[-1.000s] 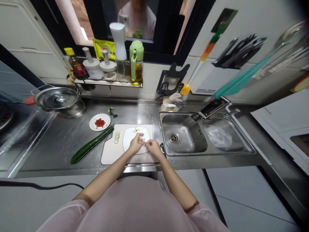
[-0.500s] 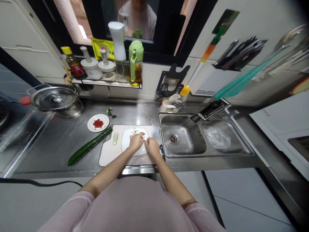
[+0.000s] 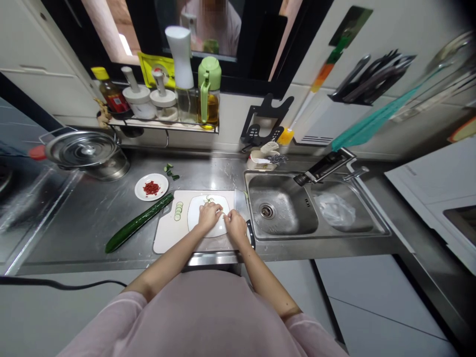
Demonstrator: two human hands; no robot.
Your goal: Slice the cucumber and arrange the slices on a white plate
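Observation:
My left hand (image 3: 209, 216) is over a white plate (image 3: 197, 229), fingers bent and closed. Close to its right, my right hand (image 3: 235, 227) is pinched at the plate's right edge. Between the fingertips shows a small pale cucumber slice (image 3: 223, 214), mostly hidden by both hands. A few thin cucumber slices (image 3: 210, 199) lie near the plate's far edge. Under the plate is a white cutting board (image 3: 167, 239), with a short row of cucumber slices (image 3: 178, 210) on its left. A knife (image 3: 251, 234) rests at the board's right side, its black handle toward me.
A long cucumber (image 3: 139, 223) lies left of the board. Beyond it are a plate (image 3: 139, 191) of chopped red pieces and cucumber scraps (image 3: 170, 172). A double sink (image 3: 282, 236) with a faucet (image 3: 325, 168) is on the right; a lidded pot (image 3: 107, 168) stands far left.
Both hands stay over the plate, with only slight finger movement; the right fingertips have shifted a little. The whole view has tilted slightly.

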